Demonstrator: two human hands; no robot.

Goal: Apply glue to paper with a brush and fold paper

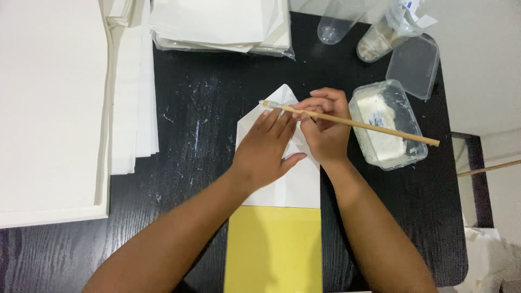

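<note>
Fingers [277, 123] of the left hand [266, 152] lay spread and flat, pressing down on the folded white paper [293, 184], whose pointed flap reached toward the far side of the black table [201, 103]. Right hand [324, 130] sat just beside the left, fingers curled closed around a thin wooden-handled brush [353, 123]; its bristle tip rested at the left edge of the flap near the point, while the handle ran out to the right over a clear plastic tub of white paste [388, 125]. Nearer the person, the white paper met a yellow sheet [274, 249] along a straight edge. The tub's lid [413, 66] lay apart behind it, next to two clear cups [353, 27] lying on their sides. Stacks of white sheets [54, 108] filled the left of the table, and a wrapped bundle of paper [217, 24] lay at the far edge.

Judged from this arrangement, paste might smear beyond the flap edge if the brush were overloaded or the tip slid onto the table. The fold might shift if the left palm eased its pressure. The long handle, passing over the tub, might catch its rim and tip it.
</note>
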